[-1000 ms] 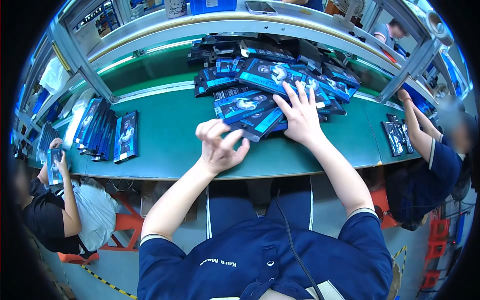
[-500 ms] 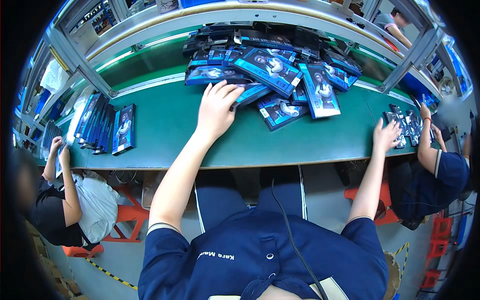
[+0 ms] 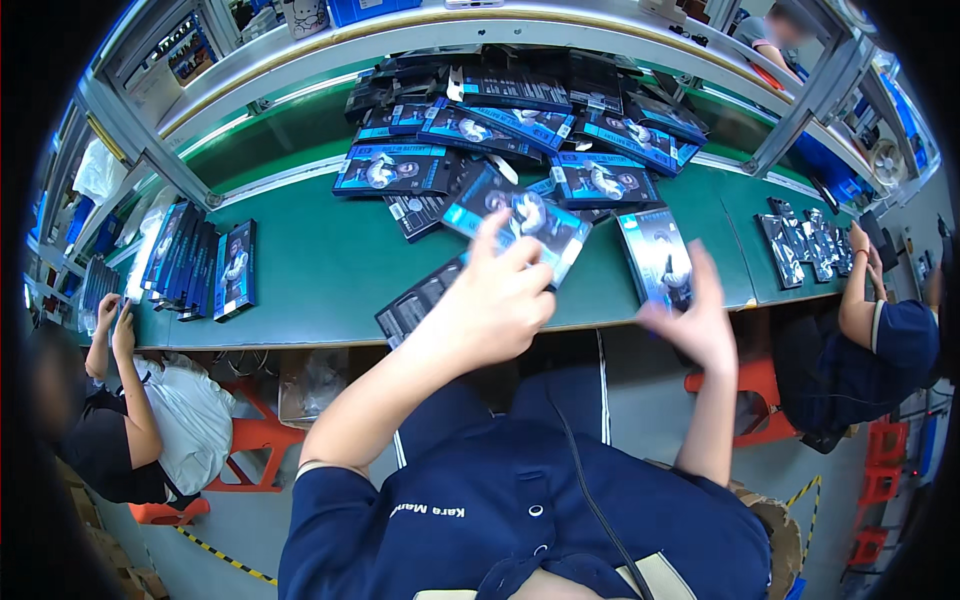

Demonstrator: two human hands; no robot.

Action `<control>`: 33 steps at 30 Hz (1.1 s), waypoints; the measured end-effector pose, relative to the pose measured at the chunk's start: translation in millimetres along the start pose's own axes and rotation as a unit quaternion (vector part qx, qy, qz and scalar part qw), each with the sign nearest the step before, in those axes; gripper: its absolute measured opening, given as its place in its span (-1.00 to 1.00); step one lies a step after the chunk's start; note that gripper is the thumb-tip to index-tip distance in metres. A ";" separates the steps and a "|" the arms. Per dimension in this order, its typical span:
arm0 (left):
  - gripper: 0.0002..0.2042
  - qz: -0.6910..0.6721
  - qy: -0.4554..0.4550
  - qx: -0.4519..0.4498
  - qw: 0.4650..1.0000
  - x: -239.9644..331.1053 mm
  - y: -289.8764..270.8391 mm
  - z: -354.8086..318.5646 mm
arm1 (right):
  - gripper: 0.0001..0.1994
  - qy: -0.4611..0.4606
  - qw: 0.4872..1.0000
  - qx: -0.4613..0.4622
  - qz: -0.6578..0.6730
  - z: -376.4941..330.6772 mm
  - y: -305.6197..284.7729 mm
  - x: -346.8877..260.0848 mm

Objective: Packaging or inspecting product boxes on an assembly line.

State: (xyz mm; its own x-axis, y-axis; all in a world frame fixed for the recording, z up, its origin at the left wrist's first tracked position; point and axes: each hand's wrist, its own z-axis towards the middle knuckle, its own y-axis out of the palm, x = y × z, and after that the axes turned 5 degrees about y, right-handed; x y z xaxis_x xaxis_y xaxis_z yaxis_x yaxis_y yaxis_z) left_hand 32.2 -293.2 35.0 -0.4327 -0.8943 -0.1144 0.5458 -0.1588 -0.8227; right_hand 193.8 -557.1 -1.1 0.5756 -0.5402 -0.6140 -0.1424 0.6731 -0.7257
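Note:
My left hand (image 3: 500, 300) reaches over the near edge of the pile, its fingers apart and the index fingertip on a flat blue and black box (image 3: 560, 235) with a figure printed on it. That box is smeared by motion. Under my left wrist, a dark box (image 3: 400, 310) lies back-side up at the table's front edge. My right hand (image 3: 705, 310) is open, thumb and fingers spread beside the lower right corner of another blue box (image 3: 655, 255); whether it touches the box I cannot tell. Behind them, similar boxes lie heaped, one being a blue box (image 3: 390, 170).
A row of upright boxes (image 3: 180, 260) stands at the left of the green table (image 3: 310, 270). Silvery packets (image 3: 785, 250) lie at the right by a co-worker (image 3: 850, 340). Another person (image 3: 130, 400) sits at the left. A metal-framed shelf (image 3: 400, 40) spans the back.
My left hand has moved right and nearer; my right hand has come in from the right. Boxes at the front of the pile have shifted and spread toward me.

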 end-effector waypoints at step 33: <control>-0.32 -0.070 -0.163 -0.156 0.972 -36.6 42.0 -24.2 | -0.61 0.174 0.902 0.311 -0.241 13.7 -19.7 177.9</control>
State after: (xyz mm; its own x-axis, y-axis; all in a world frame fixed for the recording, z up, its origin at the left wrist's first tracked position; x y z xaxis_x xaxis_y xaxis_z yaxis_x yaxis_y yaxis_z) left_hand 53.5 -257.1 -8.8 -0.2085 -0.9661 0.1524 0.2314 -0.2001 -0.9521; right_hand 310.0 -659.6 -91.7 0.1458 -0.8995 -0.4119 0.5998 0.4115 -0.6863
